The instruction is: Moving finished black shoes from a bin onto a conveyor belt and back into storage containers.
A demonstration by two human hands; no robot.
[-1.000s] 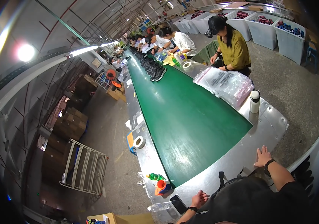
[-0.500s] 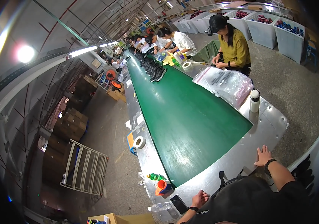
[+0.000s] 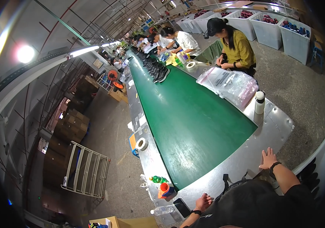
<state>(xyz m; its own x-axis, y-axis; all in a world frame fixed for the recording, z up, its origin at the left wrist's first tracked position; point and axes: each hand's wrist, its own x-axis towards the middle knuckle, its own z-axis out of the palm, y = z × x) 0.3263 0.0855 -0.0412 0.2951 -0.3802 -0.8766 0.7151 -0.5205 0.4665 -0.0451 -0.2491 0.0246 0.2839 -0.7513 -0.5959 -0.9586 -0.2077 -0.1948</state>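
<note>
My right hand [image 3: 268, 159] lies with fingers spread at the near right edge of the metal tabletop [image 3: 234, 164], holding nothing. Lower down, my left hand [image 3: 204, 201] rests by the near edge, its fingers loosely bent and nothing seen in them. Closest to it is a dark phone [image 3: 182, 207] lying flat on the metal. A clear plastic bottle [image 3: 162, 210] lies on its side left of the phone. Beyond my hands runs a green conveyor belt [image 3: 193, 125], with a row of black shoes [image 3: 158, 72] standing on its far part.
An orange and blue container [image 3: 165, 190], a green bottle [image 3: 158, 179] and a tape roll [image 3: 141, 144] stand along the left rim. Plastic bags [image 3: 229, 84] and a white bottle [image 3: 259, 103] are at right. A person in a mustard shirt [image 3: 242, 53] works beside the belt, near white bins [image 3: 293, 41].
The person in the mustard shirt has shifted the head slightly to the left. My hands stay where they were.
</note>
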